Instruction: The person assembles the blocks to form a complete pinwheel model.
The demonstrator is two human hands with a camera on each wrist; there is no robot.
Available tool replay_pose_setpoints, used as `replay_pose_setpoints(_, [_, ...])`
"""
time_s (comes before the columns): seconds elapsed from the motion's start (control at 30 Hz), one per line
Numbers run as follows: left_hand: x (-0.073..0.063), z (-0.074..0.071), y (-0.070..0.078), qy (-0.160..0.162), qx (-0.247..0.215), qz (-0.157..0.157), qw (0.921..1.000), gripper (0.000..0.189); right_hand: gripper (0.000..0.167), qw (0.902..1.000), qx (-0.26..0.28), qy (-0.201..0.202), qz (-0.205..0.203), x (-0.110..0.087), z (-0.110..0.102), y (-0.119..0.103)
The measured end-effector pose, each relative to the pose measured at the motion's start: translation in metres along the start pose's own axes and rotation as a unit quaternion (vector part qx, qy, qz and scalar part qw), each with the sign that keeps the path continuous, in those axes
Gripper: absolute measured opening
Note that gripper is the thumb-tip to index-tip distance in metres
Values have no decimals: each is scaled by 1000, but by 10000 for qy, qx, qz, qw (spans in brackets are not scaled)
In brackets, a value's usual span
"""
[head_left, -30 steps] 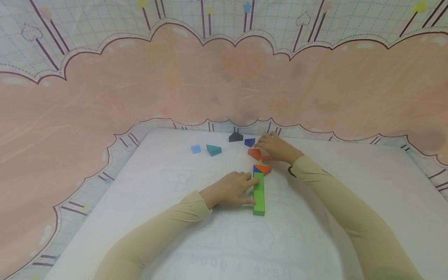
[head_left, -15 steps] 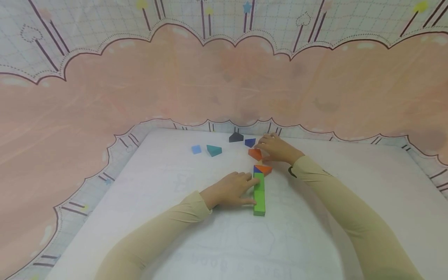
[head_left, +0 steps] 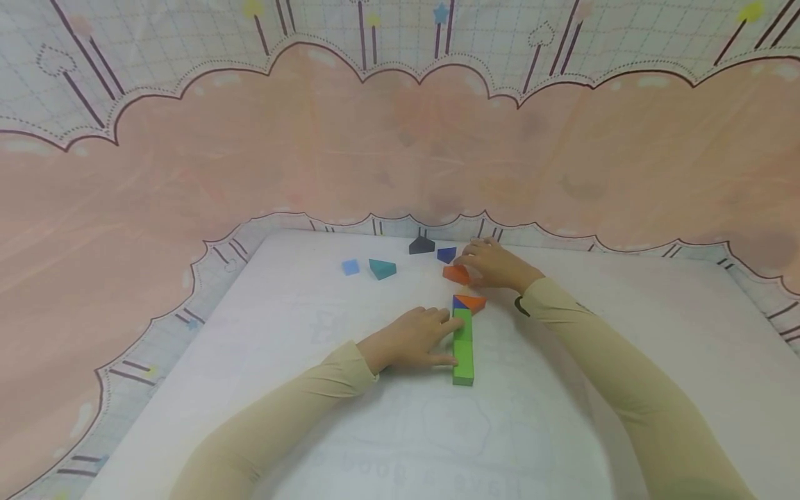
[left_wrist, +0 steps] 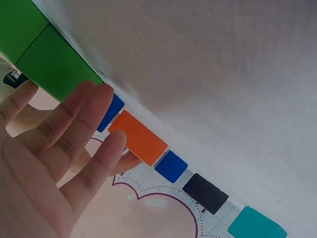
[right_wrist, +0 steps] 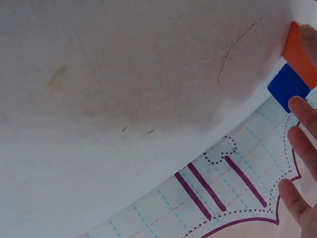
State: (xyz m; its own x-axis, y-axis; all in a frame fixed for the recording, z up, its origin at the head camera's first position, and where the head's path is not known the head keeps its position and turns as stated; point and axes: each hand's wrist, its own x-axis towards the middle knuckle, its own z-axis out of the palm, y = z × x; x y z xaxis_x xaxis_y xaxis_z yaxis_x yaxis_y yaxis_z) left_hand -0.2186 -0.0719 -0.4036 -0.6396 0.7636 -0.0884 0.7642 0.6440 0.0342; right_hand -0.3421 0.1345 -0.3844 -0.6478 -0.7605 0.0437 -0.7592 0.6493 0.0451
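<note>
Two green blocks (head_left: 462, 362) lie end to end on the white table. My left hand (head_left: 412, 338) rests beside them, fingers extended, its fingertips touching their left side and top. In the left wrist view its straight fingers spread across the green block (left_wrist: 59, 62). At the far end of the green blocks sit a small blue triangular block (head_left: 460, 303) and an orange triangular block (head_left: 475, 303). Farther back my right hand (head_left: 494, 265) pinches another orange block (head_left: 455, 275). The right wrist view has a fingertip on that orange block (right_wrist: 295, 52); the thumb is hidden there.
Just behind the right hand's block is a dark blue block (head_left: 446, 255). A black block (head_left: 421, 245) stands near the back edge. To the left lie a teal block (head_left: 382, 269) and a light blue block (head_left: 351, 267). A printed curtain (head_left: 400, 153) hangs behind the table.
The orange block at my right hand has turned slightly, its front edge now more level. Both hands stay nearly where they were, and the green blocks have not moved.
</note>
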Motion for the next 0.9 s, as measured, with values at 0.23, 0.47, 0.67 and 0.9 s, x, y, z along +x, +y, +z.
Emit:
replay_pose_setpoints(0.23, [0, 0, 0, 18, -2, 4, 10000, 65, 41, 9994, -312, -152, 99, 4, 2, 2])
replay_pose_setpoints(0.47, [0, 0, 0, 22, 9, 9, 10000, 65, 38, 9995, -163, 12, -261, 7, 3, 2])
replay_pose_setpoints(0.67, [-1, 1, 0, 134, 115, 70, 9998, 65, 40, 9992, 111, 10, -383, 8, 4, -3])
replay_pose_setpoints(0.9, [-1, 1, 0, 201, 143, 76, 9997, 64, 41, 9980, 58, 101, -615, 7, 4, -7])
